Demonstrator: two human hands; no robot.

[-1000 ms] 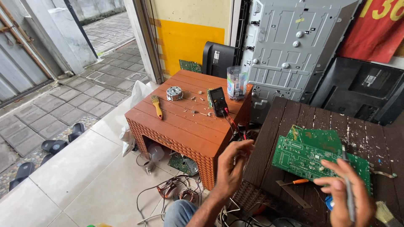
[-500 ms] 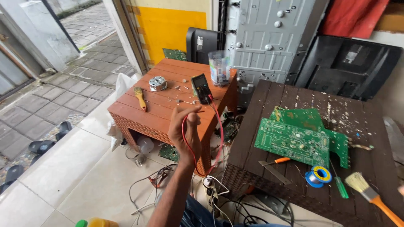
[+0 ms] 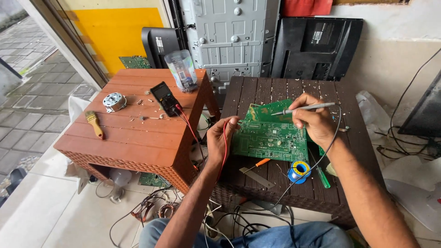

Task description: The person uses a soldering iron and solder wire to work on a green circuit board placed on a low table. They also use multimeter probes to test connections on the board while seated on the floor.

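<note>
— Where is the green circuit board (image 3: 268,138)?
— Flat on the dark brown desk (image 3: 349,179), near its front left part, with a second green board (image 3: 268,110) tucked under its far edge.

— And the hands?
— The left hand (image 3: 219,138) rests at the board's left edge, its fingers (image 3: 232,123) curled on a thin red lead (image 3: 224,147) and touching the board. The right hand (image 3: 314,123) hovers over the board's right end, fingers closed around a grey soldering iron (image 3: 303,108) whose tip points left above the far board.

— What lies around them?
— In front of the board: an orange-handled screwdriver (image 3: 257,164), a blue solder spool (image 3: 299,169) and a green-handled tool (image 3: 321,177). On the reddish desk (image 3: 124,147) to the left sit a black multimeter (image 3: 165,97), a small motor (image 3: 114,102), a brush (image 3: 95,124) and a clear plastic jar (image 3: 181,70).
</note>
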